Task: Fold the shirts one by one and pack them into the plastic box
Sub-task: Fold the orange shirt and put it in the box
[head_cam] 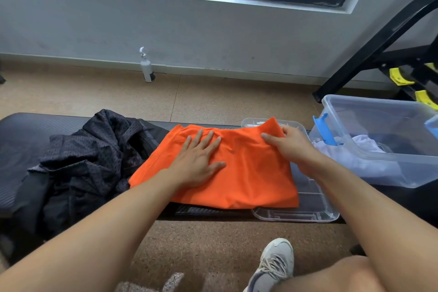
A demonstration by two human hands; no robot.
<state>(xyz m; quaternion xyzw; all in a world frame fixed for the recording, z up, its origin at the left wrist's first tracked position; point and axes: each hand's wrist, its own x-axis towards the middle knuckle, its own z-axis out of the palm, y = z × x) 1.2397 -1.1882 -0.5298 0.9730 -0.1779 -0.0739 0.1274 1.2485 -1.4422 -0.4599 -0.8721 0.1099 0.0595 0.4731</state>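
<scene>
**Desk:** What are the hands doing here?

**Photographer:** The left hand (199,161) lies flat, fingers straight and spread, pressing the middle of the orange shirt (237,173). The right hand (288,143) pinches the shirt's far right corner between thumb and fingers, lifting it slightly.

**Desk:** And where is the shirt?

**Photographer:** Spread, partly folded, on the dark padded surface (28,130), its right side overlapping a clear plastic lid (315,211). The plastic box (379,173) sits just to the right, blue latch (323,130) on its near end, with white fabric (365,149) already inside. A heap of dark mesh shirts (83,154) lies just left, touching the orange one.

**Desk:** How would it handle?

**Photographer:** By its looks, light, thin and limp, probably a little slick. It seems to hold no shape alone, so a flat palm as anchor and a pinch at corners or hems looks the sensible grip. Once folded, I would carry it supported from beneath, or the folds may slide apart on the way to the box.
</scene>
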